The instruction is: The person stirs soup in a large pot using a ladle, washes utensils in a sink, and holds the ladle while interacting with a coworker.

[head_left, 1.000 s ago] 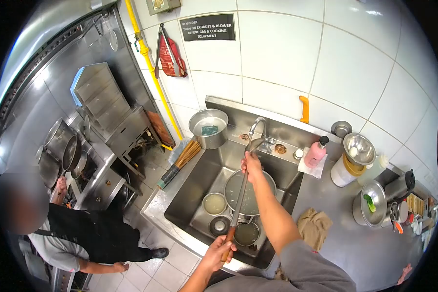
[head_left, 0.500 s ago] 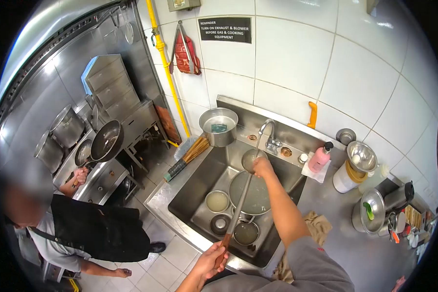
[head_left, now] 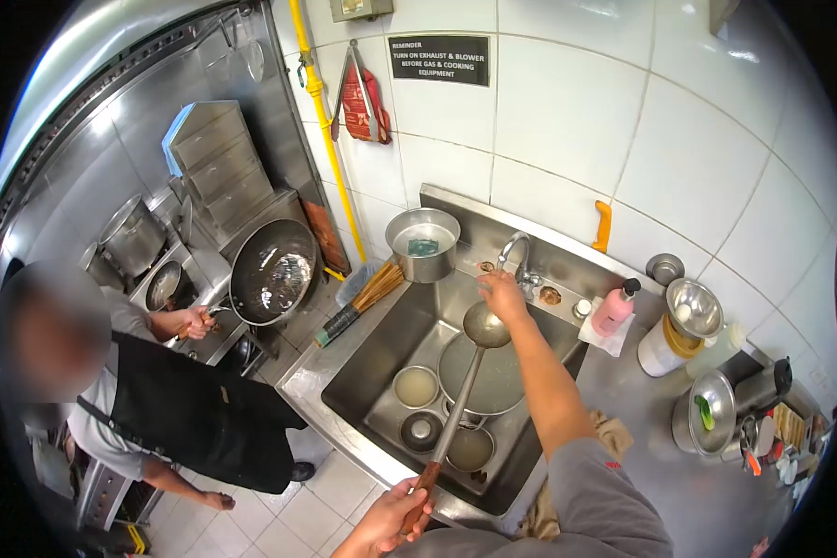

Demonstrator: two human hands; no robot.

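Observation:
My left hand (head_left: 398, 513) is wrapped around the wooden handle of a long metal ladle (head_left: 463, 400), which slants over the sink (head_left: 349, 372). The ladle's round bowl (head_left: 486, 327) sits just below my right hand (head_left: 503, 296). That hand is at the outlet of the curved faucet (head_left: 513, 244), its fingers partly spread; whether they touch the spout is unclear. Under the ladle, the sink holds a large round pan (head_left: 507, 381) with cloudy liquid, a small bowl of pale liquid (head_left: 416, 386), a dark round item (head_left: 422, 431) and another small pot (head_left: 471, 450).
A co-worker at left holds a wok (head_left: 274, 272) close to the sink's left side. A bamboo brush (head_left: 363, 302) and a metal pot (head_left: 423, 246) stand on the sink's rim. At right are a pink pump bottle (head_left: 614, 312), metal bowls (head_left: 704, 412) and a cloth (head_left: 614, 437).
My right hand has moved from the ladle's bowl up to the faucet outlet. The bowl has dropped slightly away from the spout. The co-worker's wok has come nearer.

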